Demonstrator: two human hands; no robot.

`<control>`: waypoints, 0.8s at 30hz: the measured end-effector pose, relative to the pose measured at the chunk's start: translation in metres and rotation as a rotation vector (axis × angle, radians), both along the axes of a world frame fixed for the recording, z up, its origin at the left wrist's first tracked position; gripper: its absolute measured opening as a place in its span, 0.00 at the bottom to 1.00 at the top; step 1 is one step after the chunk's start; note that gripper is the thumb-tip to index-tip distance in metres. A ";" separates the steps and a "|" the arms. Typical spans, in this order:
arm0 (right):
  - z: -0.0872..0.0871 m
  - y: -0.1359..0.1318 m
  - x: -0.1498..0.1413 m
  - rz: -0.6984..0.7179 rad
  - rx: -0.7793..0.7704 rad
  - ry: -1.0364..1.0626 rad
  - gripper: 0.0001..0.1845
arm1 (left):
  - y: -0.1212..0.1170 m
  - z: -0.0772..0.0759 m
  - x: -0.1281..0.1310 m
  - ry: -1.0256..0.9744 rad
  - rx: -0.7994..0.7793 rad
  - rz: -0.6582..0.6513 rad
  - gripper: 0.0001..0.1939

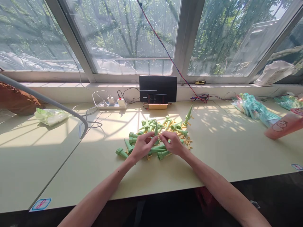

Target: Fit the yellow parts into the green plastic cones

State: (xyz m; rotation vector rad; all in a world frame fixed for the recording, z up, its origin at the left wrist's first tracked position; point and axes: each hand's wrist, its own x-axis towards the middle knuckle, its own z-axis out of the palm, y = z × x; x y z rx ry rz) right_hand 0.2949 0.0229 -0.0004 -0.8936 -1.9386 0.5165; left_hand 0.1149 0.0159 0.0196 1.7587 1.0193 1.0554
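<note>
My left hand (142, 146) is closed around a green plastic plant-watering spike (156, 128), which points tip up. Close beside it, my right hand (174, 143) has its fingers pinched together at the spike's lower part; whatever sits between those fingertips is too small and hidden to make out. Both hands are over a loose heap of similar green spikes (121, 152) and small yellow valve pieces (189, 142). One more spike (188, 115) stands upright at the heap's right end with a yellow piece at its side.
Behind the heap, a black tablet (158, 86) and a phone (157, 99) lean on a stand. A power strip (113, 105) with cables lies left of them. A grey bent tube (59, 105) crosses the left side. Teal bagged items (253, 107) and a pink cup (282, 126) are at right.
</note>
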 end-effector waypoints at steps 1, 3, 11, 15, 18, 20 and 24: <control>0.000 0.000 0.000 -0.001 -0.001 -0.001 0.19 | 0.001 -0.001 0.000 0.005 0.022 0.003 0.16; 0.000 0.000 0.000 -0.002 -0.013 0.001 0.19 | 0.002 -0.005 -0.001 0.015 0.072 0.011 0.16; 0.003 0.000 0.000 0.016 -0.135 0.097 0.19 | 0.006 -0.011 -0.002 0.051 0.262 0.034 0.14; -0.001 0.001 -0.001 0.111 -0.346 0.248 0.20 | 0.006 -0.011 -0.003 0.091 0.417 0.010 0.13; -0.003 0.003 -0.002 0.189 -0.456 0.372 0.20 | 0.006 -0.013 -0.003 0.117 0.488 0.007 0.14; -0.003 0.003 -0.002 0.200 -0.463 0.399 0.20 | 0.006 -0.013 -0.003 0.118 0.500 0.011 0.14; -0.002 0.002 -0.002 0.161 -0.426 0.353 0.21 | 0.006 -0.013 -0.002 0.097 0.459 0.021 0.13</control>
